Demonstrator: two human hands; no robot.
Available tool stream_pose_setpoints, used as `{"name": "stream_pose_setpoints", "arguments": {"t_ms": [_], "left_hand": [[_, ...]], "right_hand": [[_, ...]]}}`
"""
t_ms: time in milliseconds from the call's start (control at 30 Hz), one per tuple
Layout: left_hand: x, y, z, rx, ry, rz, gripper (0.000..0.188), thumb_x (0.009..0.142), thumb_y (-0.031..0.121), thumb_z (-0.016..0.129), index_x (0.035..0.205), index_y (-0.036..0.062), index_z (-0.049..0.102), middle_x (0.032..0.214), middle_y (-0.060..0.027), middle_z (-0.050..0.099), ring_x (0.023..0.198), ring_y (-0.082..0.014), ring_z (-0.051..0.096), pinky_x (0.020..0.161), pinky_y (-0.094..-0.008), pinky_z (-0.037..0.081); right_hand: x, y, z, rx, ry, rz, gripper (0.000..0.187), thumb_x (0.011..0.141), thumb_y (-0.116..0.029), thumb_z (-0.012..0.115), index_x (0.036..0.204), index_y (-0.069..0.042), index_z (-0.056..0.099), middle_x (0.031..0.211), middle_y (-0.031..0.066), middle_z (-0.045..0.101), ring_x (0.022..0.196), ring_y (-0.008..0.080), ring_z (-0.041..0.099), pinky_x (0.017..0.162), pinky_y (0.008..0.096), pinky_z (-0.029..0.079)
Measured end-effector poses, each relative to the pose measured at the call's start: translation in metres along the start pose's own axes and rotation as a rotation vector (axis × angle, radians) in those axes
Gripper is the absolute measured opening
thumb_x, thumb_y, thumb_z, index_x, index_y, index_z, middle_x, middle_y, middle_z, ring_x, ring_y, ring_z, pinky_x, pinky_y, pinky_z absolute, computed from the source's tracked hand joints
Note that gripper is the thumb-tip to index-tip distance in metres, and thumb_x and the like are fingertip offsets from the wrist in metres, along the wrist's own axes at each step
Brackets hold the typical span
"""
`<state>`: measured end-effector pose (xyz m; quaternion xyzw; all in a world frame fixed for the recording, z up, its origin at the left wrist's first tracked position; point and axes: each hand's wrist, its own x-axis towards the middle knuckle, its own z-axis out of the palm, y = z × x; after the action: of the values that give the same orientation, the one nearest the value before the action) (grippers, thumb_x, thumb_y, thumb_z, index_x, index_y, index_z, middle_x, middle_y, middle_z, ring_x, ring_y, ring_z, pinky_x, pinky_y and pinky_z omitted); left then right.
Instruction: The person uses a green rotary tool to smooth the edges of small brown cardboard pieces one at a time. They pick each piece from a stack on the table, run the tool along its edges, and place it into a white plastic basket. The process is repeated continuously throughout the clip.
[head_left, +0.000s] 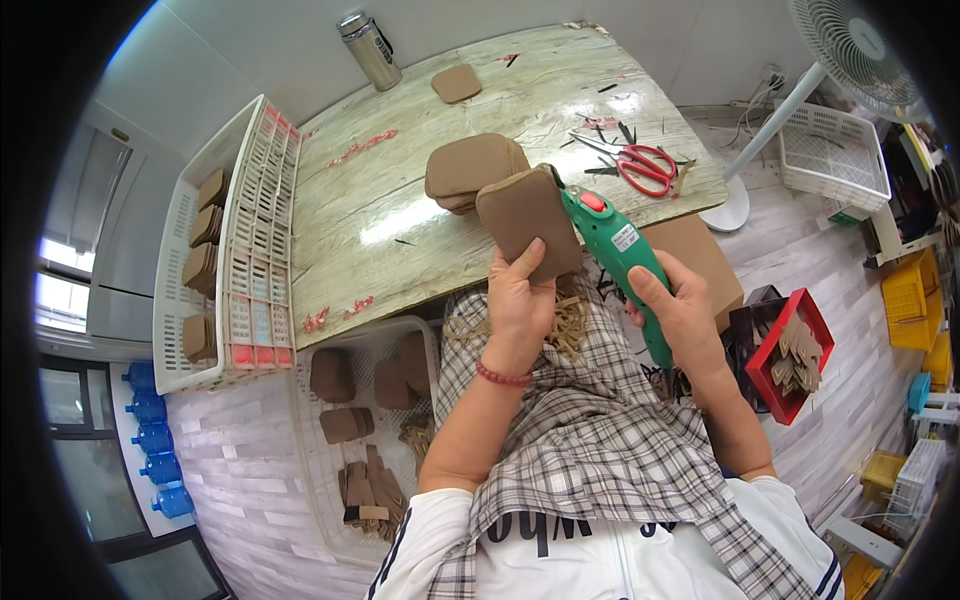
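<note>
My left hand (522, 300) grips a brown, rounded rectangular pad (530, 225), thumb on its face, above my lap at the table's front edge. In my right hand (682, 305) is a green pair of electric scissors (610, 235) with a red button. Their dark tip meets the pad's upper right corner; whether the blades are apart I cannot make out. Just behind the pad, a stack of similar brown pads (472, 165) lies on the table. Thin tan trimmings (568, 325) rest on the checked apron (580, 400) over my lap.
The wood-patterned table (350, 220) holds red-handled scissors (648, 170), a single brown pad (456, 84) and a steel flask (370, 52). White crates (262, 240) stand at left; a plastic basket (325, 480) with brown pieces sits below. At right are a red box (818, 310) and a fan (790, 115).
</note>
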<state>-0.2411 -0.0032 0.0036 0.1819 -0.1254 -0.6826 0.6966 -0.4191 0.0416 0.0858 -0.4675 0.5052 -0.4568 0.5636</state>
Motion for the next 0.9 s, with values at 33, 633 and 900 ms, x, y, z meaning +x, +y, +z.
{"name": "stream_pose_setpoints", "arguments": {"t_ms": [33, 633, 900], "left_hand": [[-0.001, 0.002, -0.002, 0.018, -0.011, -0.005, 0.037, 0.089, -0.006, 0.058, 0.123, 0.0065, 0.052, 0.121, -0.0078, 0.061, 0.112, -0.0228, 0.060, 0.097, -0.0373, 0.051], [0.005, 0.068, -0.026, 0.606, -0.156, -0.121, 0.035, 0.084, -0.012, 0.058, 0.116, 0.0010, 0.061, 0.108, -0.0079, 0.067, 0.098, -0.0171, 0.066, 0.084, -0.0314, 0.055], [-0.006, 0.062, -0.022, 0.769, -0.084, -0.235, 0.035, 0.080, -0.013, 0.059, 0.113, -0.0024, 0.063, 0.102, -0.0065, 0.069, 0.089, -0.0118, 0.064, 0.080, -0.0271, 0.052]], "right_hand": [[-0.001, 0.000, -0.003, 0.006, -0.010, 0.006, 0.035, 0.091, -0.029, 0.066, 0.108, 0.002, 0.063, 0.072, -0.0002, 0.057, 0.058, 0.0051, 0.051, 0.053, 0.0208, 0.043], [-0.022, -0.003, -0.043, -0.219, -0.162, 0.081, 0.043, 0.087, -0.031, 0.070, 0.113, 0.002, 0.062, 0.074, 0.0013, 0.060, 0.062, 0.0060, 0.055, 0.054, 0.0216, 0.046], [-0.031, 0.000, -0.038, -0.337, -0.127, 0.056, 0.041, 0.086, -0.028, 0.071, 0.114, 0.000, 0.062, 0.077, 0.0015, 0.062, 0.063, 0.0058, 0.054, 0.056, 0.0227, 0.045]]}}
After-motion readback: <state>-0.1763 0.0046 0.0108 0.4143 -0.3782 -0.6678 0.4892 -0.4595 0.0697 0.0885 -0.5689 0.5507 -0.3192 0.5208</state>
